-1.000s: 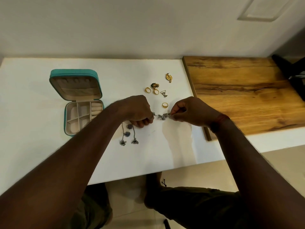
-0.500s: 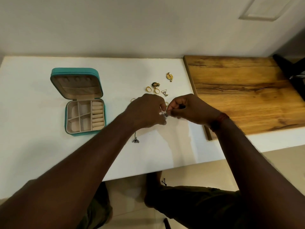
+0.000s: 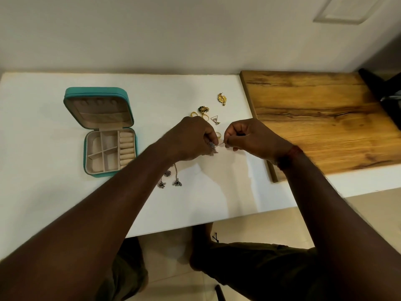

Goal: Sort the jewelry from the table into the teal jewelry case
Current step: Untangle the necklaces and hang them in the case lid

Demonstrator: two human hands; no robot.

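A silver chain necklace with small dark-stoned charms [image 3: 213,146] is stretched left to right between the two hands, its loose end trailing toward the person under the left wrist, charms resting on the white tabletop [image 3: 43,187]. The left hand [image 3: 193,137] pinches one stretch of it; the right hand [image 3: 247,137] pinches the fine chain just beside. Beyond the knuckles lie gold rings and earrings [image 3: 204,111]. Left of the left hand, well apart, the teal jewelry case [image 3: 102,131] stands open with beige compartments. Right of the right hand sits a brown wooden board [image 3: 325,118], against a pale wall.
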